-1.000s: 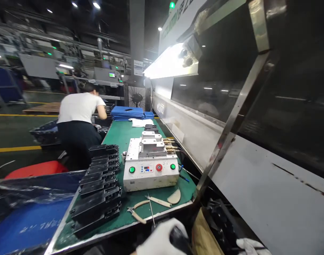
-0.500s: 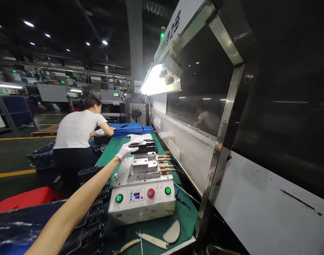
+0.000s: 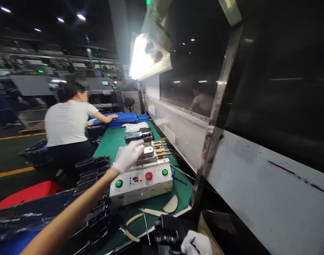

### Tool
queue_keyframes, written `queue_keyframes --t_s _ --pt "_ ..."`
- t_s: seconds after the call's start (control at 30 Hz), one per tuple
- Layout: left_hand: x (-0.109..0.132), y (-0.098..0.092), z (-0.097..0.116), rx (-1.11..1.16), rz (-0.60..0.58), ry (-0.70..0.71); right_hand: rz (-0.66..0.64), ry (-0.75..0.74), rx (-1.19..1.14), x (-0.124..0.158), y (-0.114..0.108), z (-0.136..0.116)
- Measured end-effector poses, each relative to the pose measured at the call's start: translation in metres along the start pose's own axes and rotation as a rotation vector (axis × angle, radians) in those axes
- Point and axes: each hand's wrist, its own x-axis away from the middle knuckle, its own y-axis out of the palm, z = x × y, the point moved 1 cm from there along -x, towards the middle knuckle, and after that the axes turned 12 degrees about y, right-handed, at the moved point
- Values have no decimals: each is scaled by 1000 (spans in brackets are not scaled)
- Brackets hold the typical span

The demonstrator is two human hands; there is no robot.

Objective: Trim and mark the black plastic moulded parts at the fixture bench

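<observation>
My left hand (image 3: 129, 156), in a white glove, is over the metal fixture (image 3: 148, 150) on top of the white control box (image 3: 142, 193). Its fingers are smeared by motion, and no part shows in them. Just beyond lies a black plastic part (image 3: 138, 137), apart from the hand. At the bottom edge my right hand (image 3: 196, 243), also gloved, is closed on another black plastic part (image 3: 170, 232); the frame cuts off some of both. The box front carries two green buttons (image 3: 118, 183) and a red button (image 3: 149, 176).
Nippers (image 3: 130, 233), a knife (image 3: 154, 211) and a pale half-round piece (image 3: 171, 204) lie on the green tabletop (image 3: 112, 141). Several black parts (image 3: 91, 177) are stacked at left. A co-worker (image 3: 67, 122) leans over blue sheets (image 3: 123, 119). A machine frame (image 3: 217, 95) rises at right.
My left hand has come back from the black part beyond the fixture to above the fixture. My right hand with a black part has entered at the bottom. The view has tilted down.
</observation>
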Motion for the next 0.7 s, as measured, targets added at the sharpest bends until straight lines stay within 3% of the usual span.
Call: queue_keyframes --t_s 0.1,0.17,0.2,0.23,0.3,0.37,0.43,0.5,0.57,0.63,0.7 --pt "95 77 32 288 -395 -184 -74 -273 125 23 9 -8" --pt "156 116 49 516 -638 -315 -106 -403 206 30 15 -9" --pt "182 131 54 721 -720 -465 -131 -441 220 34 15 -7" --pt "204 143 58 886 -725 -617 -149 -450 204 40 12 -3" --pt "234 159 57 1057 -566 -883 -51 -346 98 53 -9 12" --pt "250 169 49 1056 -385 -988 194 -142 15 66 -47 34" --pt "257 177 39 1072 -291 -983 467 87 92 71 -87 58" --pt "259 184 31 1118 -191 -894 603 240 241 62 -107 75" --pt "256 191 28 1139 -41 -776 551 243 251 43 -90 79" --pt "246 195 32 1146 84 -695 290 109 106 21 -42 65" --pt "224 187 38 1124 167 -606 53 -35 22 -1 11 35"
